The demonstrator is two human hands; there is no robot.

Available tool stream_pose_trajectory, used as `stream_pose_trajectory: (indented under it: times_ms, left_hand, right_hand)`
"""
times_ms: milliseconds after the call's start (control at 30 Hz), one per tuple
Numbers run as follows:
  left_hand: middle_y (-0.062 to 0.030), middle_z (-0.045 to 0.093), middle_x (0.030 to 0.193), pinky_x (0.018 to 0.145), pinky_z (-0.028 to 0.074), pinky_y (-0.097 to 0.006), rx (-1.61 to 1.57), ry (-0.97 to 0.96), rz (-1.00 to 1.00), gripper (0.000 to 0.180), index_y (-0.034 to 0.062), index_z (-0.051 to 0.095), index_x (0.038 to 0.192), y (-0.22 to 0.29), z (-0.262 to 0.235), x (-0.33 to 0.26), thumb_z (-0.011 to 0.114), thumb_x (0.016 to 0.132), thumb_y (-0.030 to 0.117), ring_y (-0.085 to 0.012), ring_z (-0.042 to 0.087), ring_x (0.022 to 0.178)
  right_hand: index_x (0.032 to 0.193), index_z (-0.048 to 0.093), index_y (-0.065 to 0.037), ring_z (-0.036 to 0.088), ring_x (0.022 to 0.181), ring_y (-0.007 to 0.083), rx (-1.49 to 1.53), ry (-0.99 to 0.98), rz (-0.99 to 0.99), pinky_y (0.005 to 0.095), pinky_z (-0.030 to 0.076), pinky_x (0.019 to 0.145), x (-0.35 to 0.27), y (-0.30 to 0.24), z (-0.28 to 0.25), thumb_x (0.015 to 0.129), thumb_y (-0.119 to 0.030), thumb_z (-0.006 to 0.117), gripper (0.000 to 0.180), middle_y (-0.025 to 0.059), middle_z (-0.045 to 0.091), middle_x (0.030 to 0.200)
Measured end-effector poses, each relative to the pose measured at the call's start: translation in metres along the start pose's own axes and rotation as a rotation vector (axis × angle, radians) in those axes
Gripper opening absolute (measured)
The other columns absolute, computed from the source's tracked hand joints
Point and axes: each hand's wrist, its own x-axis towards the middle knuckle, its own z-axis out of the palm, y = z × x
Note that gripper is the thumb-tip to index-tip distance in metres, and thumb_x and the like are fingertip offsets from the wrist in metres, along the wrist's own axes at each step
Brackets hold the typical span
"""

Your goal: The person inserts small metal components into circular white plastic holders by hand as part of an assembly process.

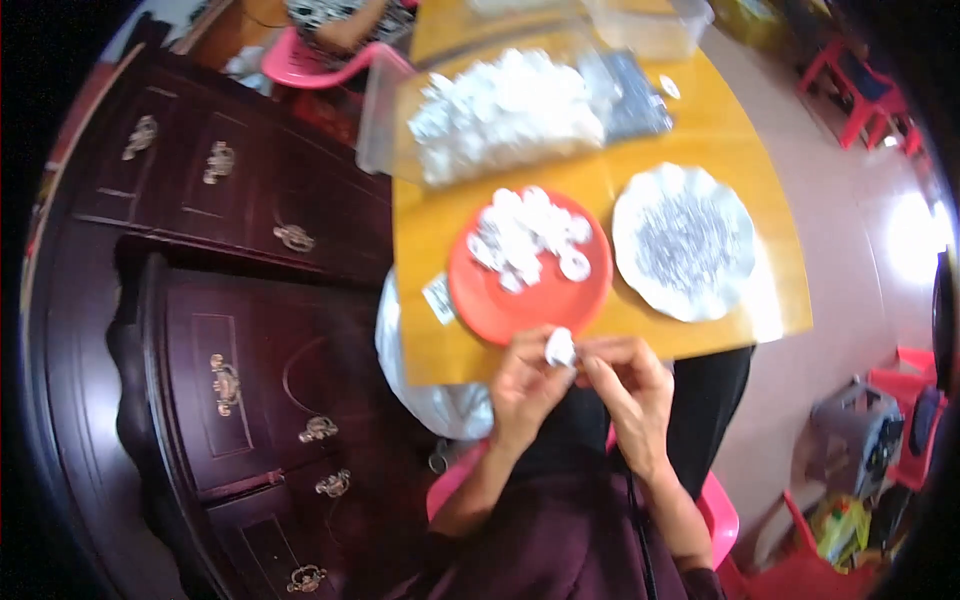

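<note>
My left hand (522, 388) pinches a small white plastic piece (560, 347) between thumb and fingers, just past the table's near edge. My right hand (635, 392) is closed in a pinch right beside that piece; whatever its fingertips hold is too small to make out. Beyond the hands lies a red plate (510, 308) bearing a heap of similar white pieces (528, 235), some round with a hole. To its right a white scalloped plate (633, 282) carries many thin, silvery metal pieces (690, 238).
A clear plastic bin (378, 118) full of white pieces stands behind the red plate, with a dark grey bag (637, 95) beside it. A dark wooden cabinet (250, 330) flanks the yellow table (785, 290) on the left. At far left, another person's arm (352, 28) shows.
</note>
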Motion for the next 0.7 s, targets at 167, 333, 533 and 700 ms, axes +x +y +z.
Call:
stream_pose_trajectory:
  times_ms: [167,333,533,700]
  left_hand:
    - [-0.0162,0.054,0.13,0.094,0.05,-0.032,0.115,-0.071,0.056,0.03,0.0012,0.059,0.11,-0.005,-0.002,-0.003,0.07,0.083,-0.007,-0.0203,0.059,0.112]
    - [-0.0182,0.06,0.124,0.093,0.049,-0.035,0.308,-0.152,0.181,0.023,0.0001,0.062,0.105,0.013,-0.013,0.001,0.073,0.084,0.002,-0.0247,0.062,0.11]
    - [-0.0201,0.059,0.126,0.09,0.05,-0.031,0.235,-0.163,0.187,0.013,-0.0015,0.061,0.1,0.006,-0.017,0.004,0.067,0.089,0.001,-0.0229,0.061,0.11]
    - [-0.0201,0.059,0.126,0.093,0.051,-0.032,0.255,-0.19,0.205,0.012,-0.0022,0.059,0.102,0.003,-0.012,0.003,0.064,0.091,-0.002,-0.0211,0.062,0.107]
  right_hand:
    - [0.096,0.062,0.003,0.065,0.087,0.0126,0.145,0.01,0.074,0.0264,0.056,0.076,-0.009,-0.001,-0.009,0.093,-0.001,0.063,0.005,0.0125,0.069,0.101]
    - [0.095,0.064,0.004,0.065,0.08,0.0104,0.097,-0.014,0.081,0.0237,0.054,0.072,-0.007,-0.017,-0.005,0.092,-0.002,0.064,0.007,0.0094,0.07,0.096]
    - [0.094,0.064,0.002,0.063,0.076,0.0087,0.031,-0.022,0.057,0.0226,0.052,0.068,-0.008,-0.011,-0.005,0.09,-0.004,0.067,0.008,0.0084,0.071,0.095]
    - [0.093,0.064,0.001,0.063,0.077,0.0084,-0.025,-0.006,-0.016,0.0231,0.051,0.066,-0.011,-0.005,-0.011,0.088,-0.004,0.068,0.008,0.0081,0.072,0.095]
